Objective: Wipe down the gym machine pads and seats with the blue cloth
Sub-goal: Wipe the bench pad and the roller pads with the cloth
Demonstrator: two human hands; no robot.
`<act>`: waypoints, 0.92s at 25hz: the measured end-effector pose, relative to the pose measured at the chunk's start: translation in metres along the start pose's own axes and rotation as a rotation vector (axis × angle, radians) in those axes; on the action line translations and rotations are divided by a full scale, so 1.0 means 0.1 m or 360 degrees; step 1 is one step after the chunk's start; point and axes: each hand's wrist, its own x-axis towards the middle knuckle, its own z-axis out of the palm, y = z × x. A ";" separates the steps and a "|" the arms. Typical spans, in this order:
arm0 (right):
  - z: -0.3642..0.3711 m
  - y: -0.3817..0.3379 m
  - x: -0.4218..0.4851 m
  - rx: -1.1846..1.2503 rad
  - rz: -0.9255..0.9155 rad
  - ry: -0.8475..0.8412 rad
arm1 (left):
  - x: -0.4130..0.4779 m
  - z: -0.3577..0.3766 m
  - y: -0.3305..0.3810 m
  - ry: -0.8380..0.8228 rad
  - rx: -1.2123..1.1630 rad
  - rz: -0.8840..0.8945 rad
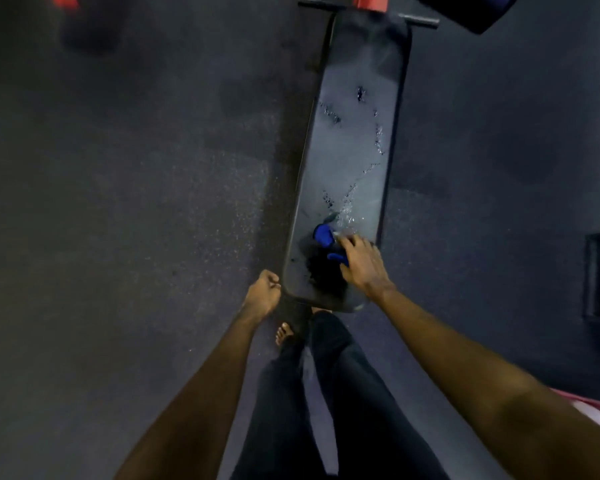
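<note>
The right hand (361, 263) lies palm down on the pad (354, 150), fingers bent over the bunched cloth (323, 235) under and just ahead of them. The left hand (262, 292) is curled at the corner alongside; whether it grips, I cannot tell. Wet streaks (378, 136) lie beyond the fingers. Bunched so small, the cloth may shove liquid over the edge toward the bare foot (284, 333).

Looked like a gym, dim throughout; showed a long black padded bench (354, 140) running from centre toward 12 o'clock, ending at a black crossbar (420, 21) with a red frame piece (369, 1); had dark speckled rubber flooring (136, 220) spread from 6 through 9 o'clock; held another dark blue pad (471, 12) at 1 o'clock; kept blurred red gear (65, 1) at 11 o'clock.
</note>
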 end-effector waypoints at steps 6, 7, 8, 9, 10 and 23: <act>0.91 0.07 -0.05 -0.0309 -0.0222 -0.0166 | 0.42 0.50 -0.57 0.0051 -0.0208 -0.0106; 0.96 0.07 0.03 -0.0317 -0.0195 -0.0108 | 0.45 0.56 -0.65 0.0070 -0.0281 -0.0096; 1.03 0.07 0.14 -0.0346 -0.0211 -0.0045 | 0.50 0.62 -0.76 0.0084 -0.0359 -0.0059; 1.11 0.10 0.25 -0.0386 -0.0243 0.0030 | 0.54 0.70 -0.86 0.0088 -0.0429 -0.0002; 1.10 0.13 0.33 -0.0384 -0.0245 0.0121 | 0.56 0.74 -0.87 0.0084 -0.0472 0.0097; 1.52 -0.16 0.31 -0.0660 -0.0911 0.0230 | 1.08 1.29 -1.60 0.0607 -0.1475 0.0241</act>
